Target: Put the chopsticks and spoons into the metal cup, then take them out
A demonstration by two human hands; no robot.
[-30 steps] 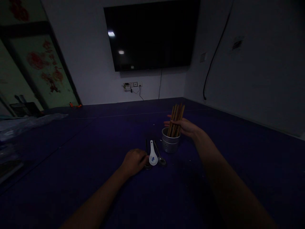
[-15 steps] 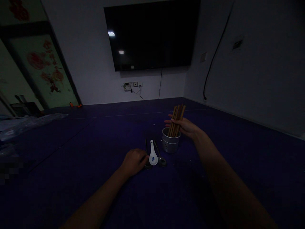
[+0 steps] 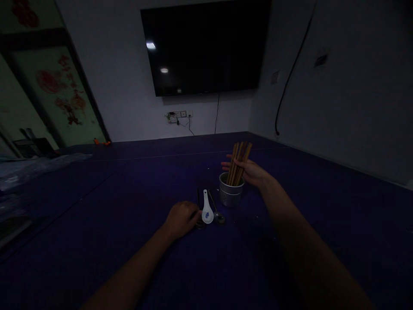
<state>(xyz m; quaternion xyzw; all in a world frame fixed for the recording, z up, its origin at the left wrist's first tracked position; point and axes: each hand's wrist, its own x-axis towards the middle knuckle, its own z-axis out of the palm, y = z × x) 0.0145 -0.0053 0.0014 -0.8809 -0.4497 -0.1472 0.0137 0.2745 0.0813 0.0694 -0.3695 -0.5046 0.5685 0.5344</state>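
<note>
Right hand grips chopsticks, lower ends inside the metal cup. Left hand rests against the leftmost of 3 spoons; whether gripping, cannot tell.

A single head-worn camera looks forward and down from above the near side of the purple surface. It is wide in scope: the hands sit at middle distance near the centre, forearms running in from below, with the wall-mounted television facing it farther off.
</note>
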